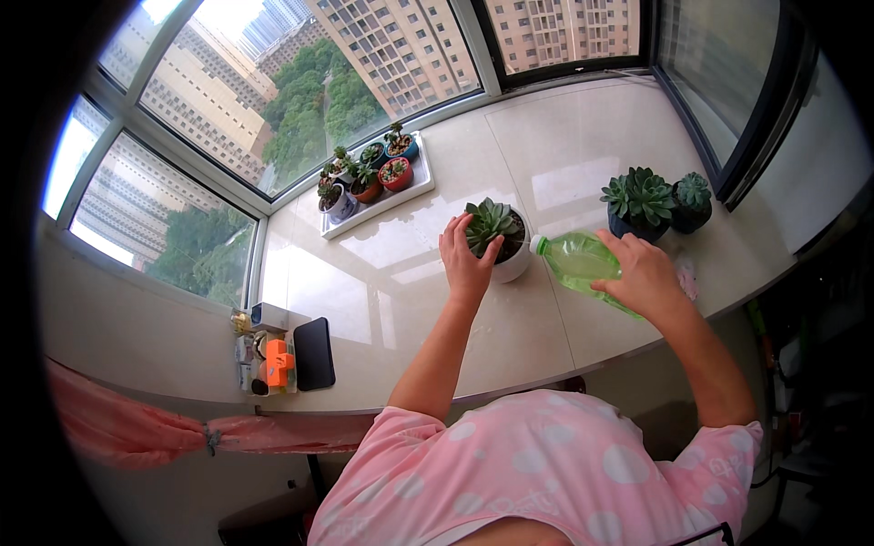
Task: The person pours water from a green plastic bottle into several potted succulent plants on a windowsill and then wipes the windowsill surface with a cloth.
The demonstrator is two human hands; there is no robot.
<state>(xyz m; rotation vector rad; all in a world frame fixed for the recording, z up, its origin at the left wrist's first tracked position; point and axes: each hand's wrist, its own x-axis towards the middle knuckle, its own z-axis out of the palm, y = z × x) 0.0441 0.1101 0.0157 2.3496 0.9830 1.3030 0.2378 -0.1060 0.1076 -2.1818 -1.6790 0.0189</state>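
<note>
head view: we look down on a pale stone window sill [391, 273] that runs under a bay of windows. our left hand [466, 259] rests against the near side of a white pot [515, 259] holding a green rosette succulent [489, 224]; its fingers [452, 237] are curled loosely over the pot's rim and touch the leaves. our right hand [643, 273] is wrapped around a green plastic bottle [579, 259], fingers closed on its body. the bottle lies nearly level, its white cap end [539, 244] pointing at the pot and just beside its rim; we cannot tell whether anything comes out of it.

to the right, near the window frame, stand two dark pots with succulents [640, 197], touching one another [692, 194]. further back on the left a white tray [411, 191] carries several small potted plants [395, 173] in coloured pots. at the near left edge of the sill lie a black flat case [314, 353], an orange object [279, 362] and a few small items we cannot make out. a pink curtain [127, 428] hangs tied below the sill.
</note>
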